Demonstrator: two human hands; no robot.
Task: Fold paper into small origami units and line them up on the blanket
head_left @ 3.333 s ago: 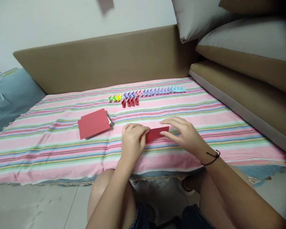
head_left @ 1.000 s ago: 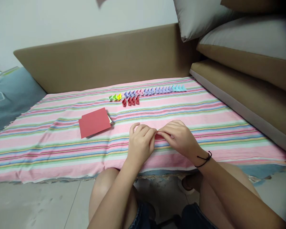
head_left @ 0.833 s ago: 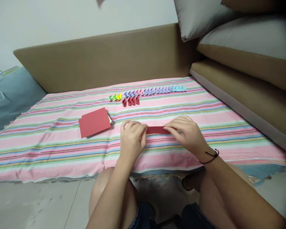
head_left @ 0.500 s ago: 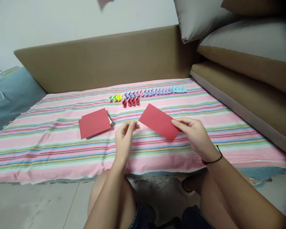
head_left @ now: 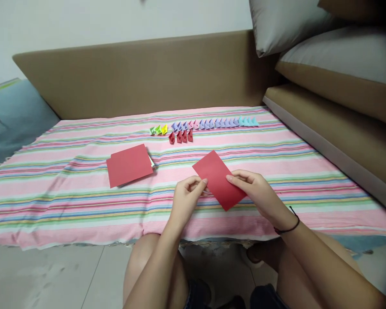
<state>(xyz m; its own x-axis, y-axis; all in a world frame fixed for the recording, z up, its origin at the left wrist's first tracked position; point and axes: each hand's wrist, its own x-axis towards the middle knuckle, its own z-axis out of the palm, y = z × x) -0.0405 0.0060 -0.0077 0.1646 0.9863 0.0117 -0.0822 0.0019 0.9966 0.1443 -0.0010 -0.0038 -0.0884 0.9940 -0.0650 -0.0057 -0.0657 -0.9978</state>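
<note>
A red sheet of paper (head_left: 219, 180) is held up at a slant above the striped cloth. My right hand (head_left: 255, 186) pinches its right edge, thumb on top. On the sheet's left edge, the thumb of my left hand (head_left: 187, 195) presses against curled fingers, closed on the paper. Further left, a stack of red paper sheets (head_left: 130, 165) lies on the cloth, with a pale edge showing at its right. Beyond my hands stand several small folded red paper pieces (head_left: 184, 137), in a short row.
Behind the red pieces runs a longer row of folded paper pieces (head_left: 212, 124) in green, yellow, purple, pink and light blue. The striped cloth (head_left: 67, 201) covers the sofa seat. A brown backrest (head_left: 141, 77) rises behind; cushions (head_left: 341, 68) pile up at right, and a blue cushion (head_left: 16, 124) sits left.
My left hand has moved right and taken hold of the red sheet's left edge. The sheet has turned and come slightly nearer to me. The whole view has shifted a little.
</note>
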